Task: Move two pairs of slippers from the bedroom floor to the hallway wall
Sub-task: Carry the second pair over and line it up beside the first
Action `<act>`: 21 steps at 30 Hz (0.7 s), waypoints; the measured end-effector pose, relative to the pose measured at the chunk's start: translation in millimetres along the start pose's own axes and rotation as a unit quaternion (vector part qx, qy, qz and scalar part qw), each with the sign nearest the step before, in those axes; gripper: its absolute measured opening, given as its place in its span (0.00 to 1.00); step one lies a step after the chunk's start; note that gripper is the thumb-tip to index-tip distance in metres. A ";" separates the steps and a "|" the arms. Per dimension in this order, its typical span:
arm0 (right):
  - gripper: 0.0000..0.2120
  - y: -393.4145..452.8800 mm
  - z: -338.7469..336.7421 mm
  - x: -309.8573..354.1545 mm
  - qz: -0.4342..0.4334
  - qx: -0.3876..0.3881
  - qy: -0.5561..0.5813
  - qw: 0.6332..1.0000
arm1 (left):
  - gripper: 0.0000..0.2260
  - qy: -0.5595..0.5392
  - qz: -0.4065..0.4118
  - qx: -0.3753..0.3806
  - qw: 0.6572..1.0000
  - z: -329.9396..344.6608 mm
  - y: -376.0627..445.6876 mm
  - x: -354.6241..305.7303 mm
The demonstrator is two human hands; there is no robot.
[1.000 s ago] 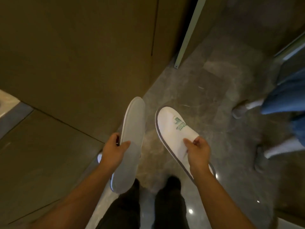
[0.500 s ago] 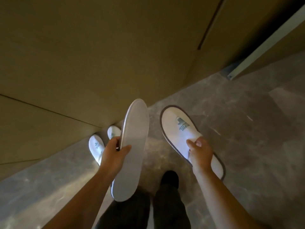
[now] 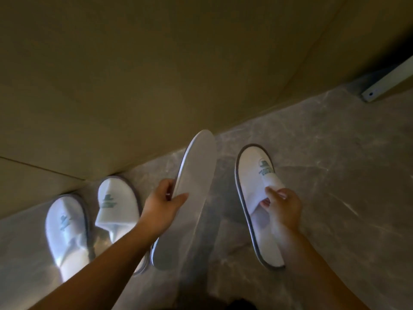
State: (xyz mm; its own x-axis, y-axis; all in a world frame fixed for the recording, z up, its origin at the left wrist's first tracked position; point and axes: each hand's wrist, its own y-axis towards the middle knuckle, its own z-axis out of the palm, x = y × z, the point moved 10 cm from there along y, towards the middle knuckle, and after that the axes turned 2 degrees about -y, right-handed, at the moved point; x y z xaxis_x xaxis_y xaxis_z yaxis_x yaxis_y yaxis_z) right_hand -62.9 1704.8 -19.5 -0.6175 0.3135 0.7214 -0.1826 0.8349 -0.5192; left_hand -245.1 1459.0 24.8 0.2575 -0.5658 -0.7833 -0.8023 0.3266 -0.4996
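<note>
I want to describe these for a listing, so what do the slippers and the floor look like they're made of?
Slipper in the right hand: likely soft white cloth, matte, grey piping, green printed logo. Slipper in the left hand: smooth pale sole, perhaps foam or felt. Floor: grey veined stone or tile, polished, with light glare.

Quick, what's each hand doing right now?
Left hand: closed on a slipper, sole facing the camera.
Right hand: closed on the other slipper, logo side up.
</note>
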 end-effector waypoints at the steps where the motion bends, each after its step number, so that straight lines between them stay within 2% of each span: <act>1: 0.12 16.9 7.6 -6.4 -0.007 -0.007 -0.004 1.000 | 0.06 0.001 0.008 0.006 1.000 11.5 18.7 10.2; 3: 0.10 49.9 16.2 -18.6 -0.009 -0.018 0.024 1.000 | 0.06 0.009 0.033 0.018 0.999 34.2 50.6 23.1; 7: 0.15 94.8 21.6 -34.2 -0.009 -0.024 0.049 0.998 | 0.07 0.002 0.071 0.034 0.997 64.6 86.0 31.9; 10: 0.17 84.7 39.5 -38.0 -0.002 0.028 0.005 1.000 | 0.08 -0.002 0.076 0.030 0.997 73.0 87.9 31.6; 12: 0.13 58.9 57.6 -37.9 -0.017 0.073 -0.025 0.997 | 0.08 -0.015 0.068 0.034 0.997 79.4 79.8 34.1; 15: 0.12 12.8 98.2 -34.6 -0.017 0.180 0.047 0.982 | 0.13 -0.021 0.086 0.077 0.993 96.2 66.5 36.0; 17: 0.21 -10.0 123.7 -26.4 -0.016 0.258 0.109 0.960 | 0.16 -0.020 0.125 0.121 0.985 109.4 59.1 30.1; 19: 0.36 -17.9 134.1 -23.2 0.000 0.287 0.135 0.948 | 0.18 -0.023 0.143 0.153 0.978 117.7 54.1 26.2; 20: 0.35 -17.9 133.8 -22.8 0.009 0.280 0.143 0.949 | 0.20 -0.021 0.145 0.164 0.976 119.5 52.2 26.0; 21: 0.31 -16.1 132.2 -23.4 0.014 0.269 0.152 0.951 | 0.22 -0.014 0.145 0.174 0.974 120.3 50.1 26.5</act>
State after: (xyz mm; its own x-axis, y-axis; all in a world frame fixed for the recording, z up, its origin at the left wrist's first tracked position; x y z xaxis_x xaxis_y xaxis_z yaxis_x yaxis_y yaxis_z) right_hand -146.6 1624.2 -88.6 -0.3929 0.5163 0.7610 -0.5858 0.4973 -0.6399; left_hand -213.7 1551.4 -65.6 0.0664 -0.3923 -0.9175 -0.6133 0.7092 -0.3476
